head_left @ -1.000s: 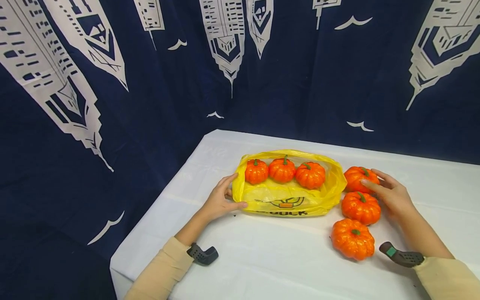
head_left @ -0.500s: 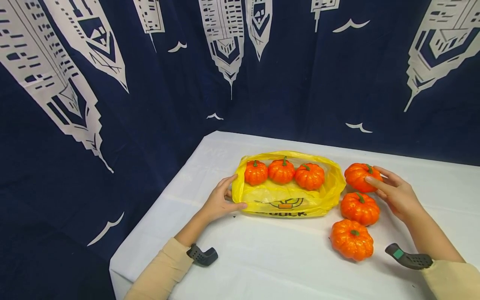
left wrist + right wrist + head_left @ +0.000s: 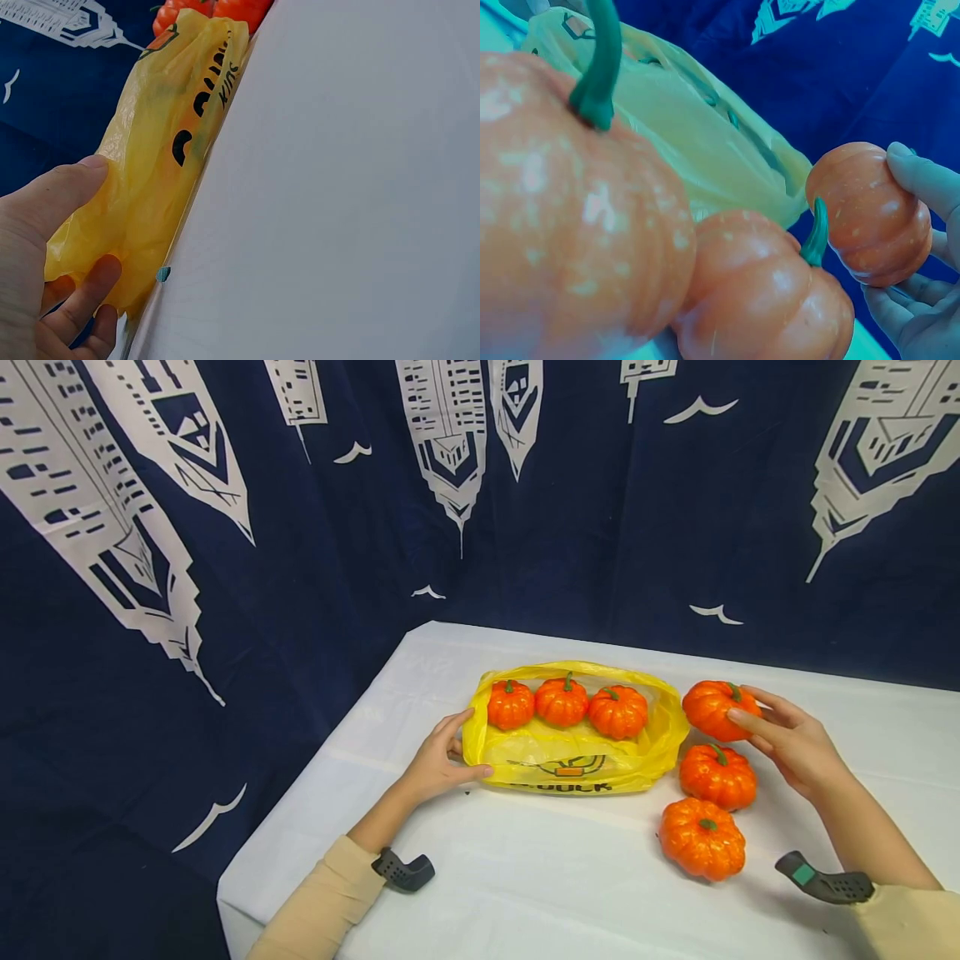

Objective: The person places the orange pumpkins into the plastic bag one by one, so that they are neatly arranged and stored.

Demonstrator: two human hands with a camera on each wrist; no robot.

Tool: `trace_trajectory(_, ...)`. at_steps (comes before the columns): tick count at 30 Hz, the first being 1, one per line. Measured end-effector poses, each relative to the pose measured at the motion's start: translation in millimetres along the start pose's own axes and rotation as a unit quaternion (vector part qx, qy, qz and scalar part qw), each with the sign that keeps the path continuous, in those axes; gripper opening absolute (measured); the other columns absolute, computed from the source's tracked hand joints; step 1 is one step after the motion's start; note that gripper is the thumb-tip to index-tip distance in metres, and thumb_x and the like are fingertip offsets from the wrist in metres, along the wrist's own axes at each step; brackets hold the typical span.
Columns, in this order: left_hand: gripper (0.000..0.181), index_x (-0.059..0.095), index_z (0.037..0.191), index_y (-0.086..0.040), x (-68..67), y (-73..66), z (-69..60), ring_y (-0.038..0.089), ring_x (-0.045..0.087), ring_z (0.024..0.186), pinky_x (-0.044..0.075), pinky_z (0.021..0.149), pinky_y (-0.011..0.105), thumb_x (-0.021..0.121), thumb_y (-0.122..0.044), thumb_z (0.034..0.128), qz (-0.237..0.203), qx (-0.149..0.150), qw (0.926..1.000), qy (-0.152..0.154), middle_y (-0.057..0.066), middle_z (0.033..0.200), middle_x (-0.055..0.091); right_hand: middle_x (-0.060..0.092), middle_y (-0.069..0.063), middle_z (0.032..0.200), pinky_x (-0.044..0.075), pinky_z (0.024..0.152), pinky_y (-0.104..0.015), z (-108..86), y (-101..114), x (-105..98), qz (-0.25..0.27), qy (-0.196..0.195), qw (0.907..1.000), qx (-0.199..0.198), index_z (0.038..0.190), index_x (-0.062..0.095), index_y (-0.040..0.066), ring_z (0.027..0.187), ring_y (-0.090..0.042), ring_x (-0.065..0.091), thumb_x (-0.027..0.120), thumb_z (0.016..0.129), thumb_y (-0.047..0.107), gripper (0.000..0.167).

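Note:
A yellow plastic bag (image 3: 573,774) lies with its mouth open, and three small orange pumpkins with green stems, such as the middle pumpkin (image 3: 562,702), sit in it in a row. My left hand (image 3: 441,758) holds the bag's left end between thumb and fingers; the left wrist view shows the thumb on its side. My right hand (image 3: 795,739) grips another pumpkin (image 3: 712,710) by its right side, thumb in front, just off the bag's right rim. In the right wrist view this held pumpkin (image 3: 870,214) is raised above the table.
Two more pumpkins stand right of the bag: one nearer pumpkin (image 3: 703,841) and one beside the bag's corner (image 3: 717,778). A white cloth covers the table (image 3: 540,877). Behind it hangs a dark blue curtain (image 3: 570,568) with white building prints.
My right hand has lifted its pumpkin from the table, first shifting right, then slightly left towards the bag. My left hand and the bag have stayed in place.

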State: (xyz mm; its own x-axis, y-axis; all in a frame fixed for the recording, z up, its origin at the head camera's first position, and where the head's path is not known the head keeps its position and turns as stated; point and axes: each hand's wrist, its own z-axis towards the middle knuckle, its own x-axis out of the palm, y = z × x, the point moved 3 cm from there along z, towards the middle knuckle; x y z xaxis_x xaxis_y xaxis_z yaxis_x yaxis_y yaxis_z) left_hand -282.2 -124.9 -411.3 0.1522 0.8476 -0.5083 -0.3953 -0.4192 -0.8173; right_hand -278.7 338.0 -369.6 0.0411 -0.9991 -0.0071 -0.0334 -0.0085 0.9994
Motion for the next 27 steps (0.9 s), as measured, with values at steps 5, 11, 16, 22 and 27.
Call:
trace_trajectory(5,0.092,0.035,0.150,-0.005,-0.9,-0.1,-1.1,0.014,0.058,0.082,0.049,0.082,0.032,0.085,-0.021,0.0754,0.000,0.003,1.0000,-0.002,0.011,0.143,0.042,0.049,0.013,0.110,0.050,0.074,-0.012,-2.1,7,8,-0.017,0.007,0.9998,-0.007,0.137,0.047,0.027,0.090,0.007,0.058,0.064,0.096,0.019,0.045)
trace_trajectory(11,0.092,0.034,0.150,-0.004,-1.1,0.1,-1.3,0.014,0.059,0.082,0.050,0.082,0.031,0.085,-0.020,0.0755,-0.005,0.007,1.0000,0.000,0.011,0.142,0.043,0.050,0.014,0.110,0.049,0.075,-0.011,-4.0,13,19,-0.051,0.016,0.9985,-0.015,0.141,0.045,0.025,0.091,0.007,0.058,0.064,0.096,0.020,0.049)
trace_trajectory(16,0.091,0.034,0.150,-0.004,-0.7,0.2,-1.0,0.014,0.059,0.083,0.050,0.084,0.032,0.085,-0.018,0.0757,-0.008,0.007,0.9999,0.002,0.012,0.142,0.042,0.055,0.016,0.110,0.048,0.075,-0.011,-8.0,19,30,-0.033,0.029,0.9986,-0.029,0.138,0.049,0.027,0.093,0.005,0.058,0.064,0.096,0.018,0.046)
trace_trajectory(22,0.091,0.034,0.150,-0.004,-0.8,-0.2,-0.5,0.015,0.058,0.082,0.050,0.083,0.032,0.085,-0.018,0.0754,-0.002,0.008,1.0000,0.001,0.011,0.143,0.043,0.061,0.016,0.109,0.048,0.077,-0.012,-12.1,29,46,-0.024,0.043,0.9977,-0.047,0.139,0.050,0.025,0.095,0.001,0.060,0.065,0.095,0.016,0.047)
trace_trajectory(27,0.091,0.034,0.150,-0.004,-0.5,0.2,-0.2,0.014,0.059,0.083,0.050,0.084,0.031,0.085,-0.017,0.0755,-0.002,0.007,1.0000,0.004,0.011,0.142,0.043,0.053,0.016,0.114,0.048,0.078,-0.014,-13.4,33,58,-0.137,0.035,0.9895,-0.028,0.152,0.036,0.024,0.097,0.003,0.056,0.063,0.097,0.030,0.061)
